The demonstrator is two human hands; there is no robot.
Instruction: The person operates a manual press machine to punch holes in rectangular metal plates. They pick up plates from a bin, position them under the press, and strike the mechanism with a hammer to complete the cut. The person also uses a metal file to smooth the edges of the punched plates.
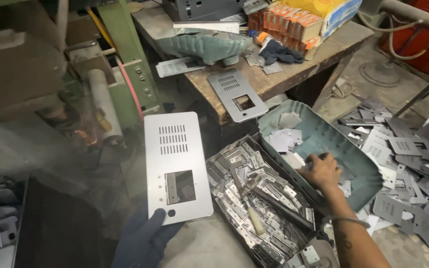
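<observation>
The right hand's fingertips [310, 164] are hidden among scraps in the green tray [323, 136].

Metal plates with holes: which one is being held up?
The big pale plate pinched at its bottom edge by the gloved left hand. The similar grey plate just lies on the wooden bench, and the others lie on the floor.

Two hands: a gloved left hand [145, 238] and a bare right hand [320, 171]; two teal metal trays [323, 134]; one box of small brackets [259, 198]; two punched panels apart from the floor pile [408, 164], too many to count.
</observation>
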